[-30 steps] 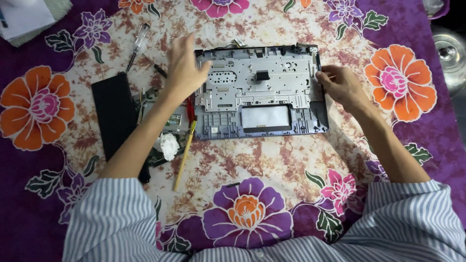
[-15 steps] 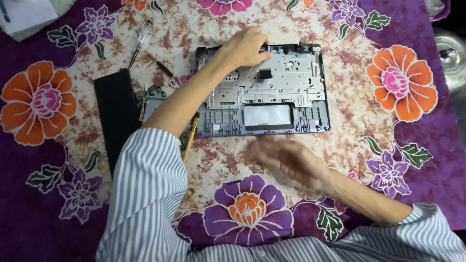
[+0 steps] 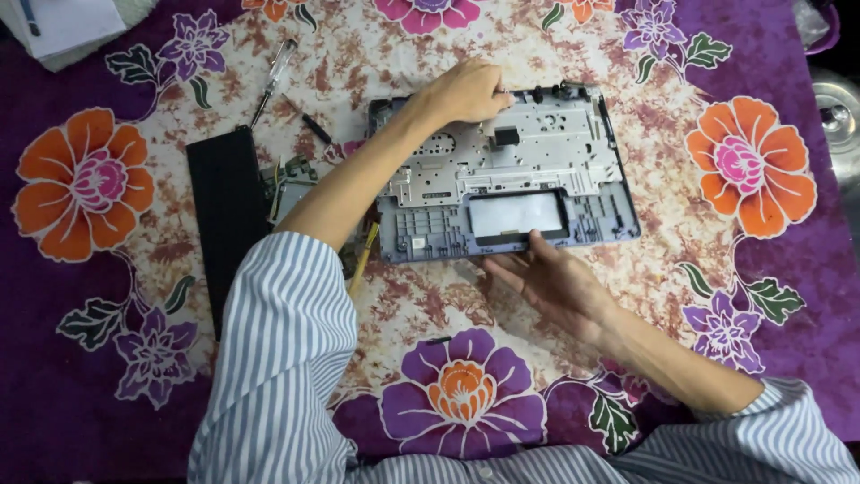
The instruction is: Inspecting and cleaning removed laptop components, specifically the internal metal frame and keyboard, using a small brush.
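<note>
An opened laptop base (image 3: pixel 573 157) with a grey metal plate and a touchpad cutout lies on a flowered cloth. My left hand (image 3: pixel 466 92) rests on its far edge, fingers curled over the rim near a small black part. My right hand (image 3: pixel 546 282) lies flat with fingers spread at the near edge of the base, fingertips touching the frame below the touchpad cutout. Neither hand holds a tool.
A long black battery (image 3: pixel 226 215) lies left of the base, beside a small circuit board (image 3: pixel 291 184). A clear-handled screwdriver (image 3: pixel 273 76), a black bit (image 3: pixel 312 125) and a yellow-handled tool (image 3: pixel 363 260) lie nearby. A metal lid (image 3: pixel 838 125) sits far right, papers (image 3: pixel 63 22) top left.
My left hand moved from the base's left side to its far edge. My right hand left the right edge, swung down and now rests at the near edge.
</note>
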